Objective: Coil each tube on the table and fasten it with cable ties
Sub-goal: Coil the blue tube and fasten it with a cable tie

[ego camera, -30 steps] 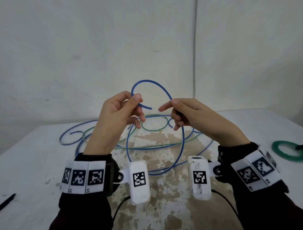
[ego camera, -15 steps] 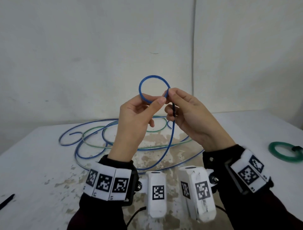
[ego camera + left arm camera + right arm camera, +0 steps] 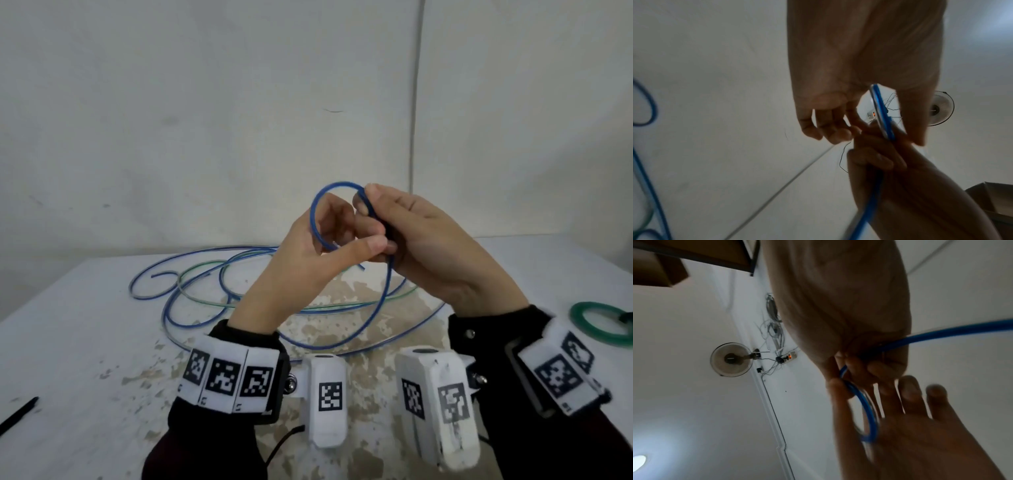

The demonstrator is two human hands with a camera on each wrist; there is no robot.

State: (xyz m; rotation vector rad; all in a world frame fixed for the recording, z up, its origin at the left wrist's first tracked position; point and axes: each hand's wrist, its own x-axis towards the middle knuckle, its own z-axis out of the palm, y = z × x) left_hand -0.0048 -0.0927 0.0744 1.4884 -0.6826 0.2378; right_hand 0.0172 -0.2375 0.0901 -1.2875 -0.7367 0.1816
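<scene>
The blue tube (image 3: 317, 212) is up in the air over the table (image 3: 68, 342), its first small loop held between both hands while the rest trails down to the loose tangle lying behind. The left hand (image 3: 308, 260) pinches the loop's lower crossing with thumb against fingers, the short free end poking out just below. The right hand (image 3: 428, 246) curls its fingers round the running length beside the loop, the thumb pressing near its top; from the wrist views I can't quite tell how firm that grip is. A green tube (image 3: 308, 303) is threaded through the tangle, so pulling more blue could drag it along or snag. The springy loop may pop open if either pinch loosens. A green coil (image 3: 579, 310) sits right of the tangle.
</scene>
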